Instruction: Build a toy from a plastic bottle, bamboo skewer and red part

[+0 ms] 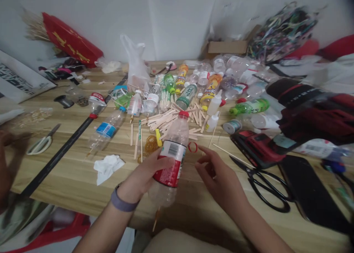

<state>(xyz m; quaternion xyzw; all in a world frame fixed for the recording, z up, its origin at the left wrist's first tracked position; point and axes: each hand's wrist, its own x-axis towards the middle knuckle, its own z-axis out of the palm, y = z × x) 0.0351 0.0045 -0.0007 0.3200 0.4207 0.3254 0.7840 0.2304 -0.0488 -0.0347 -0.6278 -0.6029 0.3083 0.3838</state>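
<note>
My left hand is wrapped round a clear plastic bottle with a red cap and a red-and-white label. The bottle leans slightly, cap away from me, and a thin wooden stick pokes out at its base. To the right of the bottle, my right hand hovers with fingers curved and apart, holding nothing visible. A small red ring lies just beyond its fingertips; I cannot tell whether they touch. Behind the bottle are a pile of flat wooden sticks, tan rubber bands and a small yellow object.
Black-handled scissors, a red-and-black power drill and a black phone lie at right. Many plastic bottles crowd the back. Left are a crumpled tissue, a black bar, white-handled scissors and another person's hand.
</note>
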